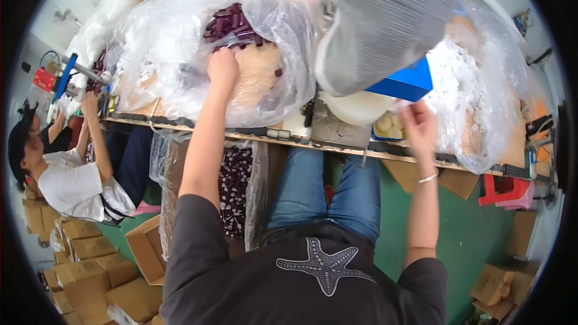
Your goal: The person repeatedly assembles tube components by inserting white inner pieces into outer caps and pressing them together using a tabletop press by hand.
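My left hand (224, 67), its fingers curled, is at the near edge of a pile of dark maroon short tubes (232, 24). The tubes lie on a brown surface with clear plastic sheeting (180, 36) bunched around them. Whatever its fingers may hold is hidden. My right hand (419, 123) is bent in a pinch just below a blue box (408, 81), left of a heap of small white parts (451, 78). I cannot make out anything between its fingers. A small tray of pale yellow round pieces (390, 126) sits beside it.
A large grey ribbed machine cover (379, 24) overhangs the bench, above a white rounded part (355, 107) and metal plate (340, 123). Below the bench edge (271, 135), a lined box holds maroon and white pieces (235, 192). Co-workers (78, 174) sit left, near stacked cartons (90, 277).
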Tool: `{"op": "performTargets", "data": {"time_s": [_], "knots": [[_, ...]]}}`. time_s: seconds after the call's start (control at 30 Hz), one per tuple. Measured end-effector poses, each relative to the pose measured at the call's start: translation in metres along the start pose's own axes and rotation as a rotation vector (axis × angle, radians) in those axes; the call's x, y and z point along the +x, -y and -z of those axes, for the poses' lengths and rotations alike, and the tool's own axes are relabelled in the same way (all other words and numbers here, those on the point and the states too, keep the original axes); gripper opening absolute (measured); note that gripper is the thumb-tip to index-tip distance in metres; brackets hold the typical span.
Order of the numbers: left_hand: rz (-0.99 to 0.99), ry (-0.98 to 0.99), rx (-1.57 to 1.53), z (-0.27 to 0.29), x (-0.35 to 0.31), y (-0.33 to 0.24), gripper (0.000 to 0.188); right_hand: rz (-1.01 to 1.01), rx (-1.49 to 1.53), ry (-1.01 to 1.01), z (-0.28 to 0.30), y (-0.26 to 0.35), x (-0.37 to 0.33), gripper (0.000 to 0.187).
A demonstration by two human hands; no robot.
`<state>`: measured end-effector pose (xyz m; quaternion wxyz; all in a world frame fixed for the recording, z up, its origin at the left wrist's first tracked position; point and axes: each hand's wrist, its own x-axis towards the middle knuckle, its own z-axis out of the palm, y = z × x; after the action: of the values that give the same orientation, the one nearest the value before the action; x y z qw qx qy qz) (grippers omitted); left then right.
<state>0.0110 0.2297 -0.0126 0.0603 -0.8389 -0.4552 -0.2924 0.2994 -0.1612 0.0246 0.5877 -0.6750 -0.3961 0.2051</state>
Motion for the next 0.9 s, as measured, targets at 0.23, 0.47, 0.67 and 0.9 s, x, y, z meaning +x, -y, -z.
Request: {"op": "performTargets", "data": {"time_s": [0.23,0.47,0.67,0.9], "knots": [[0.068,0.063,0.066,-0.031,0.001,-0.006,0.022,0.173,-0.126,0.175,-0.077,0.013,-0.038,0.012],[0.142,0.079,-1.218,0.083,-0.113,-0.111,0.038,0.33,-0.258,0.268,-0.078,0.016,-0.031,0.009],[-0.033,0.247,-1.444,0.098,-0.16,-0.163,0.036,0.294,-0.254,0.235,-0.082,0.018,-0.033,0.01],[-0.05,0.276,-1.491,0.107,-0.16,-0.177,0.034,0.123,-0.304,0.056,-0.095,0.022,-0.049,0.012]]}}
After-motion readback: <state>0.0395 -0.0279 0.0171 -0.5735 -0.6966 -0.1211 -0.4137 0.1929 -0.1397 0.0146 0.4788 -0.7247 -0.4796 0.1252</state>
